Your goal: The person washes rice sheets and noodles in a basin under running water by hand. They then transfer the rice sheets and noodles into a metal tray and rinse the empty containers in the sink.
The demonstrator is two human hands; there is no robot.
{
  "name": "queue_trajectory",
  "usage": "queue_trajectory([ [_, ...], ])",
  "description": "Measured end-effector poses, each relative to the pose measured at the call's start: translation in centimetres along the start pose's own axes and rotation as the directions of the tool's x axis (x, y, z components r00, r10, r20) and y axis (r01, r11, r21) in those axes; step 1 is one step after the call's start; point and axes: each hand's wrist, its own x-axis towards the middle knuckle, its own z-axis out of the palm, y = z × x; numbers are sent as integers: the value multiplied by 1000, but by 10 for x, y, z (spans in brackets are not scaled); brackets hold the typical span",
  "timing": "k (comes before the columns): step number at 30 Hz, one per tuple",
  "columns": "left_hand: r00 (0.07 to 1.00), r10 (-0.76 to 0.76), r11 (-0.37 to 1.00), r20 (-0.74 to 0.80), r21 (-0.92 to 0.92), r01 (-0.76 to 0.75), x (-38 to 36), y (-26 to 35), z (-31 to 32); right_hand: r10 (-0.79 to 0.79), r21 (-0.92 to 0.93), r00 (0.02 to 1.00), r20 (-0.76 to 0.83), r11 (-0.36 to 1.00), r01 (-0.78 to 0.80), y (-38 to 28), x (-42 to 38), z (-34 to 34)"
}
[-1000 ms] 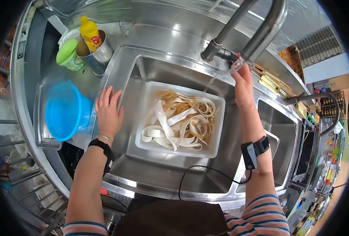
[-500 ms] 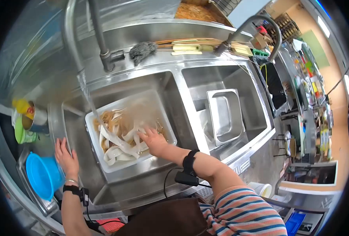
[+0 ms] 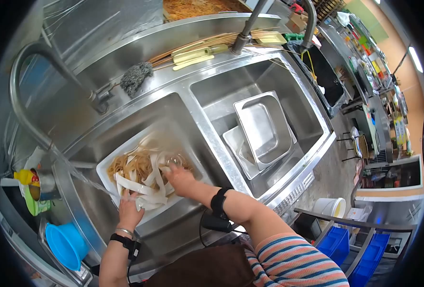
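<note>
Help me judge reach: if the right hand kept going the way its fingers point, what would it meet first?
Probably the strips in the white tub; the right hand already rests on them.

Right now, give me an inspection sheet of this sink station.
Surface: steel double sink, wet.
Job's things: white tub in the left basin holds pale strips; water from the tap runs into it.
Clutter: steel pans in the right basin; scourer; blue bowl; cup with yellow bottle.
Hands: left hand at the tub's near edge; right hand in the strips.
Cables: black cable from the right wristband.
Surroundings: blue crates, white bucket.
</note>
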Motion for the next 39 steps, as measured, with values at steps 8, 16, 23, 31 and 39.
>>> queue_trajectory([
  [8,998,40,981,42,-190,-32,-4,-37,34,-230,357,973,-33,906,226,-33,-42,-41],
  [16,993,-116,895,1,-434,105,-86,-18,-11,48,642,909,-413,724,253,54,-125,-122],
  [23,970,-227,817,-88,-559,141,-167,-15,-10,259,798,917,-302,595,95,100,-183,-130],
  [31,915,-290,758,-280,-651,41,-204,-4,14,-98,588,962,-254,774,234,28,-157,-104],
  [39,771,-389,725,-504,-684,-82,-218,-9,46,175,712,908,-380,683,166,79,-176,-112],
])
